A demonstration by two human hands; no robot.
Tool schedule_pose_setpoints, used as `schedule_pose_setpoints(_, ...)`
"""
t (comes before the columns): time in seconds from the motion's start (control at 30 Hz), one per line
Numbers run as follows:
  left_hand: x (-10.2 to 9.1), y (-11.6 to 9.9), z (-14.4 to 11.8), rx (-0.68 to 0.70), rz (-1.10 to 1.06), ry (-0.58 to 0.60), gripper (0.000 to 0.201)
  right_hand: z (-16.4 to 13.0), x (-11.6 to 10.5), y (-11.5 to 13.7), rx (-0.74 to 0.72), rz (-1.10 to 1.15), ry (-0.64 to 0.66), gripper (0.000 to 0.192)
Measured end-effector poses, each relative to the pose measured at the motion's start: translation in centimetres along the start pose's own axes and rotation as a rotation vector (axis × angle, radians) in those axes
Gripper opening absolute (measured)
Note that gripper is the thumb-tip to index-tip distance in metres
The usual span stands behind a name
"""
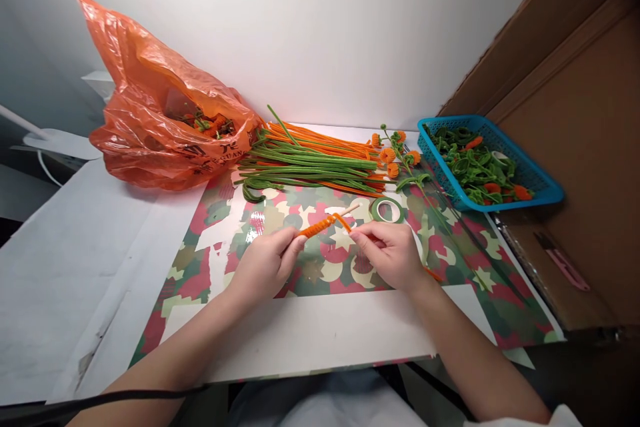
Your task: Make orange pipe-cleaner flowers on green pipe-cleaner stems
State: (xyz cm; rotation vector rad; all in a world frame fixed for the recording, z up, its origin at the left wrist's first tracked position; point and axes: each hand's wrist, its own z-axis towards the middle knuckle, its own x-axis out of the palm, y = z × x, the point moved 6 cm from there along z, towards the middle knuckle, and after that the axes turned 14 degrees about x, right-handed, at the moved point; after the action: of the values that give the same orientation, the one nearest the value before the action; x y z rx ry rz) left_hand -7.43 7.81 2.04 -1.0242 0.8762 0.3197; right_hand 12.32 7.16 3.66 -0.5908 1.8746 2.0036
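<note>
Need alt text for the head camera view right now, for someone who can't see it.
Two bare hands, left hand and right hand, hold an orange pipe cleaner coiled round a pale stick over a patterned mat. Behind lie green and orange stems, a tape roll, an orange bag and a blue basket.

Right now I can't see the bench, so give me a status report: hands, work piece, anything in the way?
Left hand and right hand both pinch the orange pipe cleaner, coiled on a pale stick. Green tape roll just beyond. Nothing between.
</note>
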Motion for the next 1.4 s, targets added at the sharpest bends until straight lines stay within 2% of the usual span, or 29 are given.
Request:
schedule_pose_setpoints(0.1,-0.4,-0.4,0.0,-0.009,-0.126,-0.049,0.035,-0.1,0.1,-0.5,0.109,0.118,0.041,0.033)
schedule_pose_setpoints(0.23,-0.8,-1.1,0.1,0.036,-0.287,-0.074,0.034,0.1,0.2,-0.8,0.164,0.273,0.108,0.039)
schedule_pose_setpoints(0.33,-0.8,-1.4,-0.1,0.105,-0.394,-0.061,0.035,0.5,1.0,-1.2,0.227,0.388,0.283,0.047)
schedule_pose_setpoints(0.43,-0.5,-1.7,-0.4,0.183,-0.470,0.022,0.036,0.8,1.6,-1.6,0.307,0.461,0.437,0.050)
schedule_pose_setpoints(0.57,0.0,-2.2,-0.7,0.277,-0.463,0.161,0.034,1.1,0.8,-1.8,0.359,0.495,0.405,0.045)
schedule_pose_setpoints(0.7,0.4,-2.6,-0.9,0.392,-0.328,0.228,0.029,1.1,-0.6,-2.2,0.400,0.468,0.309,0.044)
schedule_pose_setpoints(0.8,1.0,-2.3,-1.0,0.457,-0.138,0.255,0.028,1.2,-1.5,-1.8,0.305,0.401,0.235,0.043)
schedule_pose_setpoints(0.9,1.5,-1.5,-0.8,0.439,0.069,0.245,0.031,1.1,-1.9,-1.0,0.184,0.308,0.134,0.043)
schedule_pose_setpoints(1.03,0.6,-0.4,-0.3,0.281,0.282,0.058,0.035,0.4,-1.7,0.8,-0.027,0.130,0.014,0.038)
schedule_pose_setpoints(1.1,0.1,-0.3,-0.2,0.213,0.262,-0.025,0.033,-0.1,-1.4,1.7,-0.150,0.066,-0.012,0.036)
schedule_pose_setpoints(1.2,-0.3,-0.7,-0.1,0.175,0.120,-0.083,0.030,-0.5,-1.1,2.2,-0.279,0.002,-0.052,0.034)
schedule_pose_setpoints(1.3,-0.9,-1.2,0.0,0.184,-0.017,-0.148,0.029,-0.5,-0.8,2.0,-0.314,-0.017,-0.063,0.035)
schedule_pose_setpoints(1.4,-1.4,-1.7,-0.2,0.260,-0.165,-0.166,0.029,-0.5,-0.5,1.8,-0.321,0.046,-0.028,0.038)
